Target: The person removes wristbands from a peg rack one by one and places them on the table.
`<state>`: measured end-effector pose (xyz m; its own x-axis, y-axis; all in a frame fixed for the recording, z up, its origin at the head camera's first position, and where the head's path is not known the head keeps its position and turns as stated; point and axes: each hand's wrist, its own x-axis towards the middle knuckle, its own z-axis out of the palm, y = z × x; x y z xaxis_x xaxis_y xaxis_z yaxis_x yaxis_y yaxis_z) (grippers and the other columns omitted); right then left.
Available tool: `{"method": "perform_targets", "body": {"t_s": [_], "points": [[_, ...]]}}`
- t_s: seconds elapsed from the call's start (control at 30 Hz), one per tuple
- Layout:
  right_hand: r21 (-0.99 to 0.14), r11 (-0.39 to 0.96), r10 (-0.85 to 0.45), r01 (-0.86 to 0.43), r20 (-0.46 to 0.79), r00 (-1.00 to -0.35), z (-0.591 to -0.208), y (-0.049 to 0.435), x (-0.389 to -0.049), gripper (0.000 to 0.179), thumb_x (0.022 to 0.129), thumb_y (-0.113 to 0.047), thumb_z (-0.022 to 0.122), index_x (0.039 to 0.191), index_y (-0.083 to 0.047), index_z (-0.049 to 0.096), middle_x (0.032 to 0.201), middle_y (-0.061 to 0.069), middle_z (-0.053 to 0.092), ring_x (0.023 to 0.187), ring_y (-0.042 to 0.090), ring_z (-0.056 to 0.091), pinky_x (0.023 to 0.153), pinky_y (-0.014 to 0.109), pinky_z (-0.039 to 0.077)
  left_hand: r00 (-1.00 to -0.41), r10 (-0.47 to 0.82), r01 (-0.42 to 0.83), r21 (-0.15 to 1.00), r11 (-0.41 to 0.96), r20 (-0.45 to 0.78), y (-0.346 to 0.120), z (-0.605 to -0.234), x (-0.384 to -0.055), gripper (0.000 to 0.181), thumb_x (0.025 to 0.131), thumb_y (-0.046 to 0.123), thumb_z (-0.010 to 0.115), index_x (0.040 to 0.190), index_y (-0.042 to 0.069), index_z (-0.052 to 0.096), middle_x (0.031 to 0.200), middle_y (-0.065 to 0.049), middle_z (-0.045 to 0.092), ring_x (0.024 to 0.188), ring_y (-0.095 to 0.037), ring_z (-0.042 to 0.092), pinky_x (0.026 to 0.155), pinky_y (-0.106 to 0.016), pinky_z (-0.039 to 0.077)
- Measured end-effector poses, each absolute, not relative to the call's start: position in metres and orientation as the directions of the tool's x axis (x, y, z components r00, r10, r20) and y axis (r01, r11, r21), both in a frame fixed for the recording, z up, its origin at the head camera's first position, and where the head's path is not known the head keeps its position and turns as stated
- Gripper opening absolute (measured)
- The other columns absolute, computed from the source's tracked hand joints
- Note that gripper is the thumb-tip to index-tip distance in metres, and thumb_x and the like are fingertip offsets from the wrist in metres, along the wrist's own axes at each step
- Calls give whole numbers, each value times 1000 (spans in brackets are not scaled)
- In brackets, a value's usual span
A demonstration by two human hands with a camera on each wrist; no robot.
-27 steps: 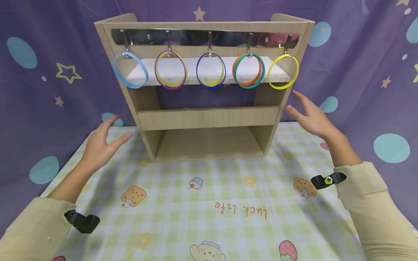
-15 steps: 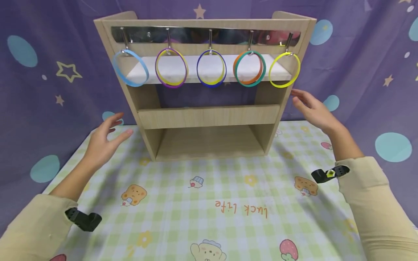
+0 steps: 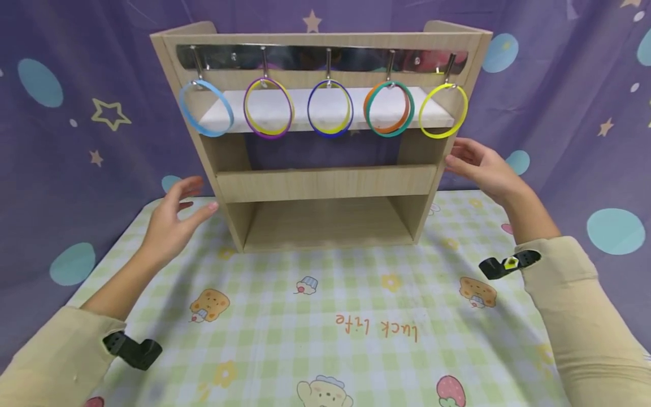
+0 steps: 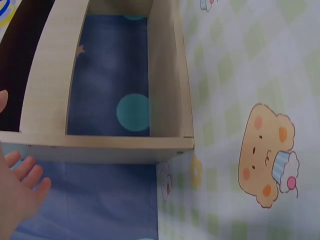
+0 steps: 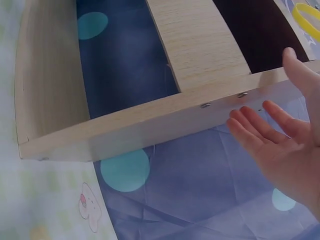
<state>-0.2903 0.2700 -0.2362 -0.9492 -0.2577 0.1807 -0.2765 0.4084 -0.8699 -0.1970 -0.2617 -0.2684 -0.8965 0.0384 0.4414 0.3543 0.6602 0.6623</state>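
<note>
A light wooden shelf unit (image 3: 325, 185) stands at the back of the table, a metal hook rail (image 3: 297, 58) across its top. My left hand (image 3: 170, 226) is beside the unit's left side, fingers loosely bent and holding nothing; in the left wrist view its fingers (image 4: 31, 172) lie next to the side panel. On the other side my right hand (image 3: 490, 172) has its fingertips right at the right panel, fingers partly behind it. The right wrist view shows the right palm (image 5: 287, 160) facing that panel, thumb by the front edge.
From the hooks hang a light blue ring (image 3: 185, 113), a purple and yellow pair, a blue and yellow pair, a green and orange pair, and a yellow ring (image 3: 464, 116). A checked cloth (image 3: 274, 345) covers the table. Purple curtain (image 3: 46, 169) encloses the back and sides.
My left hand has moved right, closer to the unit's left side. The right hand has shifted left until its fingertips meet the right panel's edge. Rings and shelf unit look unmoved.
</note>
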Motion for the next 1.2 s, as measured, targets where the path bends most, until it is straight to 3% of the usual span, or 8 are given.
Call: {"method": "perform_targets", "body": {"t_s": [0.13, 0.23, 0.37, 0.53, 0.7, 0.9, 1.2], "points": [[-886, 368, -210, -283, 217, -953, -240, 265, -296, 50, 93, -18, 63, 139, -16, 43, 112, -20, 58, 101, -6, 56, 82, 7, 49, -876, 9, 368, 657, 658, 483, -255, -267, -195, 59, 93, 22, 63, 143, 1, 37, 143, -22, 46, 130, -34, 43, 94, -11, 34], [-916, 278, -183, -290, 246, -952, -242, 262, -300, 44, 89, -10, 66, 129, -19, 50, 104, -19, 62, 95, -3, 60, 78, 9, 51, -871, 2, 375, 665, 646, 491, -251, -265, -194, 55, 93, 21, 63, 140, 2, 41, 141, -21, 48, 124, -11, 47, 93, -8, 35], [-945, 164, -158, -282, 257, -954, -243, 258, -307, 47, 85, -5, 70, 126, -19, 52, 101, -16, 65, 91, -1, 61, 76, 8, 52, -878, -5, 379, 700, 606, 479, -246, -263, -192, 50, 94, 20, 61, 138, 2, 44, 138, -19, 50, 110, 14, 41, 91, -3, 37], [-967, 45, -145, -251, 242, -959, -245, 258, -310, 50, 83, 0, 71, 126, -16, 52, 101, -14, 66, 93, -1, 63, 77, 8, 53, -885, -9, 383, 738, 555, 466, -241, -260, -187, 47, 95, 19, 59, 136, 0, 46, 131, -3, 54, 109, 11, 46, 89, 0, 39], [-956, 51, -112, -289, 282, -953, -249, 257, -313, 44, 83, 0, 71, 121, -16, 57, 100, -13, 67, 93, 0, 63, 76, 8, 53, -896, 22, 394, 770, 501, 444, -234, -258, -185, 44, 96, 18, 58, 134, -2, 46, 119, 17, 54, 109, 8, 51, 90, -1, 40], [-934, 135, -65, -330, 324, -944, -250, 256, -311, 42, 82, -2, 72, 119, -18, 60, 99, -17, 66, 92, -3, 62, 75, 6, 52, -923, 62, 368, 824, 430, 379, -225, -253, -185, 42, 97, 19, 55, 132, -2, 47, 117, 18, 56, 107, 6, 53, 91, -3, 42], [-930, 151, -56, -337, 332, -942, -250, 256, -313, 41, 80, 0, 73, 115, -18, 62, 97, -18, 67, 91, -4, 64, 74, 7, 53, -959, 103, 284, 902, 325, 265, -212, -246, -190, 43, 99, 24, 51, 133, -2, 48, 113, 21, 60, 106, 4, 57, 92, -8, 43]]}}
